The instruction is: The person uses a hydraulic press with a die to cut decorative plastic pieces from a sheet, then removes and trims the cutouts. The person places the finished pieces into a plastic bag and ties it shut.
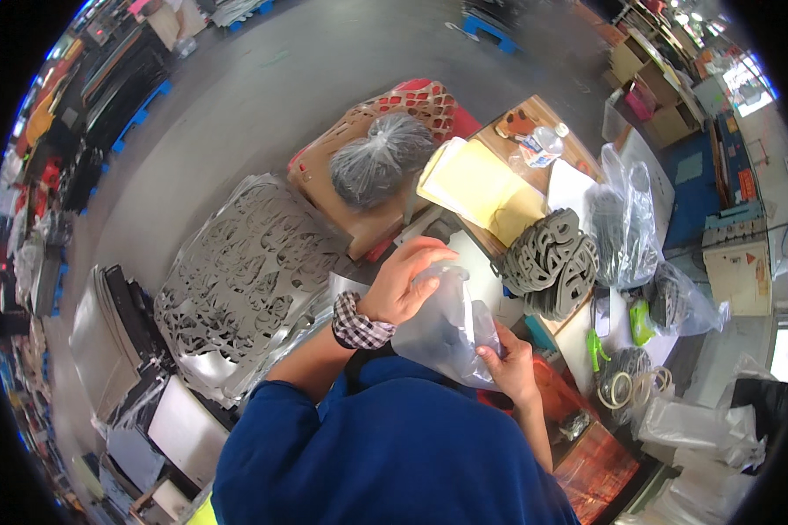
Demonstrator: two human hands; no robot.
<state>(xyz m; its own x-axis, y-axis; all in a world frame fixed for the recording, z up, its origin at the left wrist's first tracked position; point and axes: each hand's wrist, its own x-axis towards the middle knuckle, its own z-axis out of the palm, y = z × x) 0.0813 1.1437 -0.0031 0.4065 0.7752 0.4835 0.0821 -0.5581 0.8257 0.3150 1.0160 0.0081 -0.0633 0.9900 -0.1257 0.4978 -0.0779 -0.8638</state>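
A clear plastic bag (442, 328) hangs in front of my chest. My right hand (510, 366) is closed on its lower right side, thumb on top of the film. At the bag's upper left is my left hand (404, 282), with a checked band round the wrist; its fingers curve apart from the thumb. Whether the left fingers touch the film I cannot tell. Just beyond the bag, to the right, a stack of dark grey cut-out foam pieces (552, 262) sits on the table.
Yellow sheets (477, 188) and a plastic bottle (543, 146) lie on the table ahead. A filled plastic bag (381, 159) rests on cardboard. Grey punched sheets (245, 271) are piled at left. Filled bags (622, 214), green-handled scissors (596, 348) and tape rolls (630, 388) are at right.
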